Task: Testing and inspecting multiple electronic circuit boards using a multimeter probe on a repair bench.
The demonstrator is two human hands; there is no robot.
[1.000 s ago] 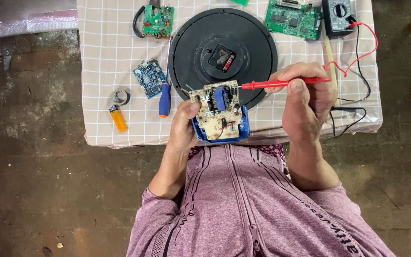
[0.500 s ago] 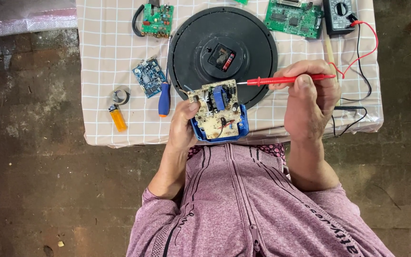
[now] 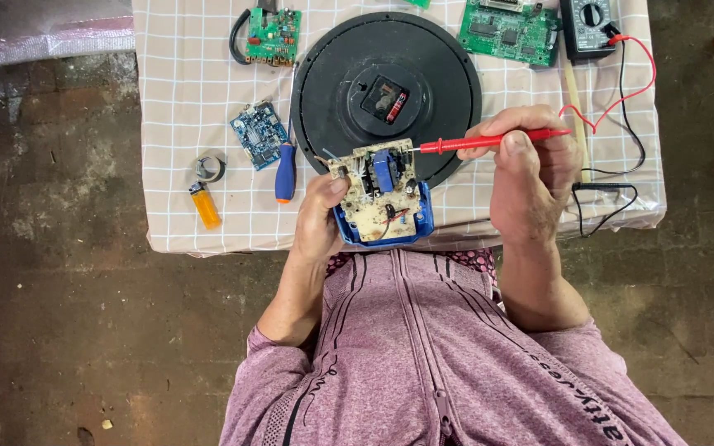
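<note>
My left hand (image 3: 321, 216) grips a small beige circuit board (image 3: 375, 190) that sits in a blue plastic casing (image 3: 383, 231), held at the near edge of the table. My right hand (image 3: 529, 177) holds a red multimeter probe (image 3: 489, 141) like a pen, its metal tip touching the board's upper right corner. The probe's red lead (image 3: 621, 103) runs up to a black multimeter (image 3: 588, 25) at the far right. A black lead lies beside my right hand.
A round black clock back (image 3: 386, 91) lies behind the board. On the checked cloth (image 3: 183, 91): two green circuit boards (image 3: 273, 37) (image 3: 510, 31), a small blue board (image 3: 258, 134), a blue-handled screwdriver (image 3: 285, 172), an orange lighter (image 3: 205, 204), a tape roll (image 3: 209, 168). Dark floor lies left.
The probe tip has shifted slightly up along the board's right edge. The left hand keeps the board in the same place.
</note>
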